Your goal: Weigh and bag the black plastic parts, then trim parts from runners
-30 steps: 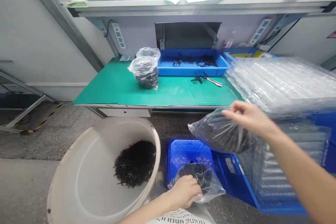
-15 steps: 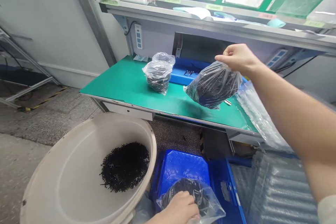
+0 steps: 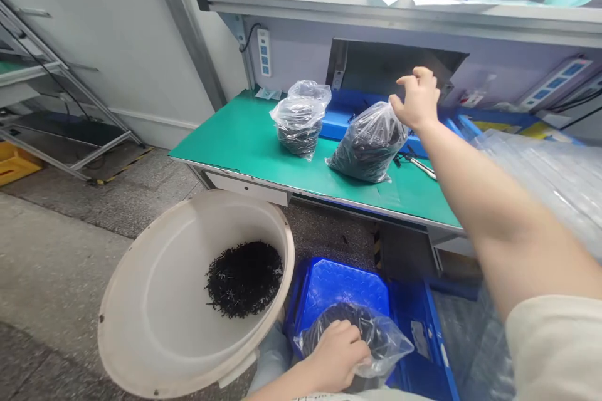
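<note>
My right hand reaches over the bench with its fingers apart, the thumb beside the top of a filled clear plastic bag. Dark contents show through this bag, which rests on the green bench top. Low in the view my left hand has its fingers curled on another clear plastic bag, also with dark contents. That bag sits at the near side of a blue plastic stool-like surface. Further left on the bench stand more bags of dark pieces, their tops loose.
A large white tub holds a heap of small black parts. Blue bins stand along the bench's back, below a shelf. A blue crate is at lower right. Clear plastic sheeting lies at right.
The bag held up by my right hand has come down onto the bench, and that hand's fingers have opened. My left hand remains on its bag. The view has shifted.
</note>
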### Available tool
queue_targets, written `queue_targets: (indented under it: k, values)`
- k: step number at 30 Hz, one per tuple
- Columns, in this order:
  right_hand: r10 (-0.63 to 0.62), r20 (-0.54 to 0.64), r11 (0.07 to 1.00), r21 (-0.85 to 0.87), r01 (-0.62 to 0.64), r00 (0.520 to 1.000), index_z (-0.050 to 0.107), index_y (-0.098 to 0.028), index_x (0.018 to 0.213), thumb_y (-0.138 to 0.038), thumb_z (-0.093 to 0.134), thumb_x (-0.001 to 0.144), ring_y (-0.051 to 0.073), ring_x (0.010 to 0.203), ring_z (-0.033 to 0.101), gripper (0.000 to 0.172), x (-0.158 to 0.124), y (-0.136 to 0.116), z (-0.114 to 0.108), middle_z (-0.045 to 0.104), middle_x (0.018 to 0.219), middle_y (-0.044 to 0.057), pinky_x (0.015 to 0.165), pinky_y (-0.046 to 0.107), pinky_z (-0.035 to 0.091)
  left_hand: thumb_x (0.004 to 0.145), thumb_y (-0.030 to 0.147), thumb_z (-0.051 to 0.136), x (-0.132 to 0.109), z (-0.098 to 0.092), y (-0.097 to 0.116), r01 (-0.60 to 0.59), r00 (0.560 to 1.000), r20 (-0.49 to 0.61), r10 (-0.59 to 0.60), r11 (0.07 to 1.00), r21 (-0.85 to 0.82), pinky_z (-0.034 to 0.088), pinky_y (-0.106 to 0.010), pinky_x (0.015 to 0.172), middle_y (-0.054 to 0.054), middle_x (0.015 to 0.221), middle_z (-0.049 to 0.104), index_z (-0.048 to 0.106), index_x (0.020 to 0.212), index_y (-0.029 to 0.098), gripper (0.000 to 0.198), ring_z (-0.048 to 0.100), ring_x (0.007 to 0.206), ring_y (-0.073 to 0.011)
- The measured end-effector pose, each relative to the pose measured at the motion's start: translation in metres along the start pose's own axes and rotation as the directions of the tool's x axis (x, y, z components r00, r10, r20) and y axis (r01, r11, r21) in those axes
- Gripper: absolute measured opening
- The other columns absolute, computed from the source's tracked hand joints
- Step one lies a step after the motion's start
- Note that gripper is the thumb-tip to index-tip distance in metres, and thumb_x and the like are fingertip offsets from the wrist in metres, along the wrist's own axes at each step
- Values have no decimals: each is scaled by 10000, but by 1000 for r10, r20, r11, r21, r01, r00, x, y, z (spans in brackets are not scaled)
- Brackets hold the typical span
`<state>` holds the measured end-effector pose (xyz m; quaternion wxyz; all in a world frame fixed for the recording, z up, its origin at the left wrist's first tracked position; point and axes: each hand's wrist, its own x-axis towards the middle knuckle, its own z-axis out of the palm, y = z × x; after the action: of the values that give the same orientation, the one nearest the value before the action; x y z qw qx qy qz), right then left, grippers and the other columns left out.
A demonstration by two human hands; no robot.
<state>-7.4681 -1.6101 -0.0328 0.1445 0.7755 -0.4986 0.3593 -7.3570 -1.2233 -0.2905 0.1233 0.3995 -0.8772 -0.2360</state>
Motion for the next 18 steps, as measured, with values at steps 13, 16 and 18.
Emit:
queue_targets:
  k: [13, 16, 18]
  values:
    - [-22, 333, 963, 260, -69, 943, 587, -116, 935, -236, 493, 771, 268, 1034, 508, 224, -247, -33, -39, 534, 1102, 176, 862, 418, 417, 770, 97, 471, 9, -12, -6, -55, 990, -128, 64, 996, 70, 298, -239, 579, -6, 721, 503, 545, 796, 177, 112, 422, 690, -128]
    - [52, 391, 884, 410, -225, 919, 592, -146, 835, -254, 474, 799, 208, 927, 571, 164, -295, -56, -52, 595, 975, 120, 807, 348, 462, 801, 103, 444, 21, -22, -10, -149, 976, -131, 176, 969, 196, 293, -238, 571, -6, 687, 493, 549, 764, 164, 126, 404, 660, -126]
    - [178, 316, 826, 467, -316, 932, 576, -163, 800, -255, 447, 827, 176, 863, 587, 161, -329, -71, -73, 610, 905, 87, 757, 303, 478, 837, 139, 417, 28, -28, -11, -211, 966, -100, 238, 952, 222, 286, -244, 574, -3, 671, 483, 550, 737, 166, 169, 393, 649, -127]
